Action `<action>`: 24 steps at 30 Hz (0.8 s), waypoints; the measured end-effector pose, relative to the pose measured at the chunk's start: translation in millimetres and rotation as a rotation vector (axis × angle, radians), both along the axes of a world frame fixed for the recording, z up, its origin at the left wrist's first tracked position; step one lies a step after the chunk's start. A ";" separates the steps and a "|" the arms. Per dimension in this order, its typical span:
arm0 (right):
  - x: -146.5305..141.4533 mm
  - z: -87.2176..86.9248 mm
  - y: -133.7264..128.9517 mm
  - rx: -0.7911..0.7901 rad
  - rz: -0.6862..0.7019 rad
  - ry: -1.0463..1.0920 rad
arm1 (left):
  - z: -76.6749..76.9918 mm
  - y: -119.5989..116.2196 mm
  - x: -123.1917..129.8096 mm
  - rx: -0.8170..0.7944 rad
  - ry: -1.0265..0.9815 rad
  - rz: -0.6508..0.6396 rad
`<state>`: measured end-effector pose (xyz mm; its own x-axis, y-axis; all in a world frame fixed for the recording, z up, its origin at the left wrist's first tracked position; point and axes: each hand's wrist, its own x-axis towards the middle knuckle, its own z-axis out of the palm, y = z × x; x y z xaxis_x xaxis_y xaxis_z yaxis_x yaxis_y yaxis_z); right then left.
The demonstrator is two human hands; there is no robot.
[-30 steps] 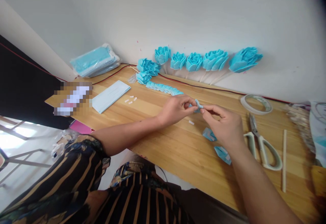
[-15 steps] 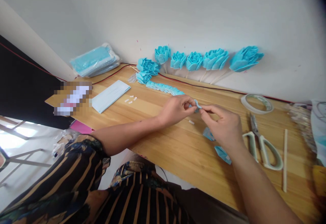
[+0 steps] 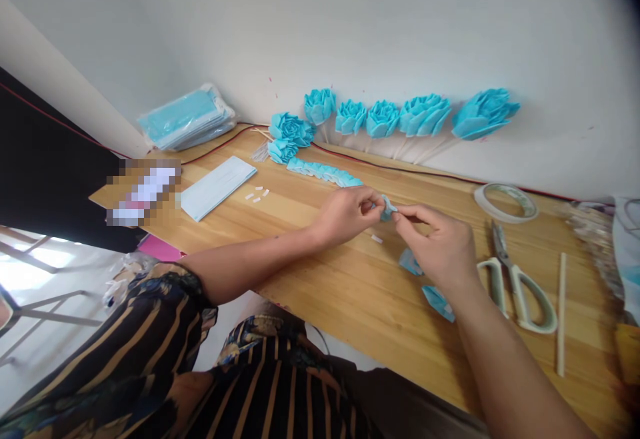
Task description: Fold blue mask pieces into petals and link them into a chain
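Between my fingertips is a small folded piece of light blue fabric [image 3: 388, 210], partly hidden by the fingers. My left hand [image 3: 350, 214] pinches its left side, and my right hand [image 3: 434, 236] pinches its right side, both just above the wooden table. Two more blue folded pieces, one a loose petal [image 3: 411, 262] and one a darker petal [image 3: 438, 302], lie under and beside my right wrist. A small white strip [image 3: 377, 238] rests on the wood below the held piece. Behind my left hand runs a row of overlapping blue petals [image 3: 325, 172].
Blue fabric flowers [image 3: 383, 119] on sticks lean against the wall. Scissors [image 3: 515, 279], a tape roll [image 3: 506, 202] and a thin stick [image 3: 561, 316] lie at the right. A folded pale blue sheet [image 3: 219, 188], small white strips [image 3: 257, 194] and a plastic-wrapped stack [image 3: 186, 118] are at the left.
The held blue piece has turned slightly and its edge shows differently between my fingers. Both hands stay in nearly the same place.
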<state>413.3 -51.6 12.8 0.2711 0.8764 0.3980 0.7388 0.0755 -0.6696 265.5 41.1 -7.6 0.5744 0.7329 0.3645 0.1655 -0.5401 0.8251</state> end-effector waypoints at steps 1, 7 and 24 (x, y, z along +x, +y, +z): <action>0.9 -0.1 0.6 -0.001 -0.011 0.029 | 0.6 0.4 -0.3 -0.014 -0.003 0.009; 7.2 -2.5 3.2 -0.047 -0.047 0.193 | 5.3 3.5 -1.1 -0.219 -0.131 0.004; 3.1 4.1 1.3 -0.122 0.020 0.121 | 2.1 4.2 3.2 -0.442 -0.140 -0.205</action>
<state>416.4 -50.2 16.8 0.2922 0.9221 0.2538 0.6515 0.0024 -0.7587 268.7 45.3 -5.5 0.6909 0.7115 0.1284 -0.0358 -0.1437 0.9890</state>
